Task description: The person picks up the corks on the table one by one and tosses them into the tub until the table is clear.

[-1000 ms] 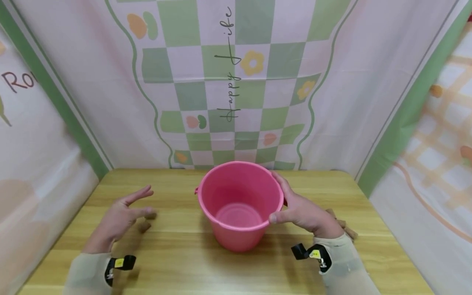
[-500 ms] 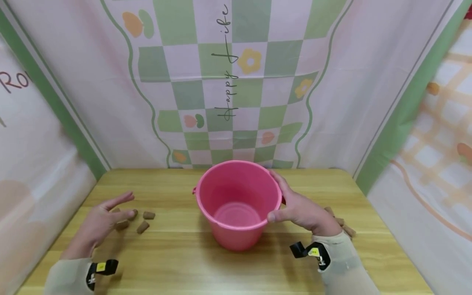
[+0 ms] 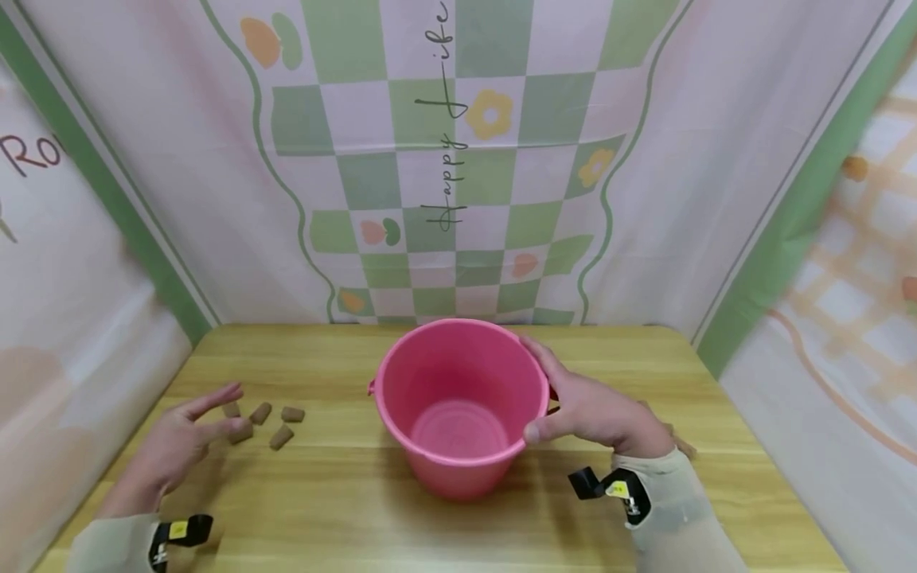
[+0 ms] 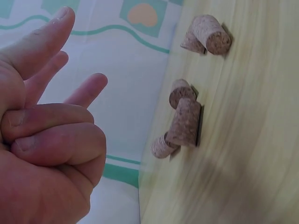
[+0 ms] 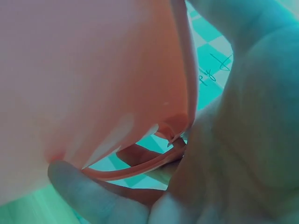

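Note:
A pink bucket [image 3: 462, 481] is at the middle of the wooden table, its inside bare. My right hand [image 3: 598, 414] grips it at the right side, thumb on the rim, other fingers behind. In the right wrist view, the bucket's thin pink handle [image 5: 135, 171] passes among the fingers. My left hand [image 3: 172, 442] hovers at the left, thumb and two fingers extended, the other two folded, with nothing seen in it. Near its fingertips lie several cork stoppers [image 3: 281, 436]. The left wrist view shows these tapered stoppers [image 4: 184, 123] on the wood.
Beyond my right wrist more cork pieces [image 3: 684, 447] lie on the table [image 3: 344, 509], partly hidden by the arm. A checkered curtain [image 3: 423, 183] hangs along the back edge, with further cloth walls at both sides.
My left hand has drawn back leftward from the stoppers, leaving them in plain sight. The bucket, held by my right hand, has shifted slightly toward me.

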Demonstrator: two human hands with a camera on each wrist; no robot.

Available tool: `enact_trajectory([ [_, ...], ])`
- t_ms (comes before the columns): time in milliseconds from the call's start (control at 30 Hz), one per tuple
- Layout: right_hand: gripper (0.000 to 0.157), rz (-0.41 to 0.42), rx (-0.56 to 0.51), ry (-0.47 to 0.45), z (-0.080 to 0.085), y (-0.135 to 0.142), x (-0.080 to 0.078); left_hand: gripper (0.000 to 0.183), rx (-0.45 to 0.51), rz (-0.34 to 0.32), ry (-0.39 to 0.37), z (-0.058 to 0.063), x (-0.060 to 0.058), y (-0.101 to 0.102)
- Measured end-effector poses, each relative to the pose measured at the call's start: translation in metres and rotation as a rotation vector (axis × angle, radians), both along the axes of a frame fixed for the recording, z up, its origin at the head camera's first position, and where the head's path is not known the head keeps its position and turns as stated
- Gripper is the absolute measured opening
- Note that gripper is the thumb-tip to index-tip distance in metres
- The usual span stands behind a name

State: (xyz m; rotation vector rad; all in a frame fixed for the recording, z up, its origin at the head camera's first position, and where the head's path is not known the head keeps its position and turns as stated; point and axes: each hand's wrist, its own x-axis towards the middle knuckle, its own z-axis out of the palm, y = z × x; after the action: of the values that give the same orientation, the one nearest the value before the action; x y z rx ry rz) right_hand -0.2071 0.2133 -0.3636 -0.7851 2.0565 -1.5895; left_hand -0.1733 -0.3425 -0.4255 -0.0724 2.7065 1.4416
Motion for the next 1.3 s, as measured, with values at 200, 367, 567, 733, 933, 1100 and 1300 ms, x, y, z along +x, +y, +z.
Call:
enact_trajectory([
  [200,0.121,0.000,0.063,0.005,0.004,0.001,0.005,0.077,-0.033,-0.008,0.006,-0.003,0.003,-0.006],
  [367,0.124,0.015,0.105,0.021,0.007,0.002,0.010,0.076,-0.061,-0.009,-0.001,-0.004,0.006,-0.009],
  [567,0.125,0.037,0.120,0.054,0.012,0.004,0.015,0.077,-0.048,-0.032,0.008,-0.004,0.009,-0.010],
  [733,0.121,0.068,0.115,0.095,0.016,0.004,0.016,0.073,-0.073,-0.033,0.016,-0.006,0.013,-0.014],
  [933,0.118,0.005,0.190,0.131,0.020,0.004,0.020,0.071,-0.010,-0.027,0.031,-0.008,0.015,-0.015],
  [1100,0.122,-0.052,0.169,0.099,0.011,0.000,0.026,0.070,-0.026,-0.023,0.053,-0.009,0.016,-0.016],
  [1300,0.126,-0.134,0.013,0.019,-0.001,-0.008,0.031,0.070,-0.019,-0.016,0.055,-0.012,0.016,-0.016],
])
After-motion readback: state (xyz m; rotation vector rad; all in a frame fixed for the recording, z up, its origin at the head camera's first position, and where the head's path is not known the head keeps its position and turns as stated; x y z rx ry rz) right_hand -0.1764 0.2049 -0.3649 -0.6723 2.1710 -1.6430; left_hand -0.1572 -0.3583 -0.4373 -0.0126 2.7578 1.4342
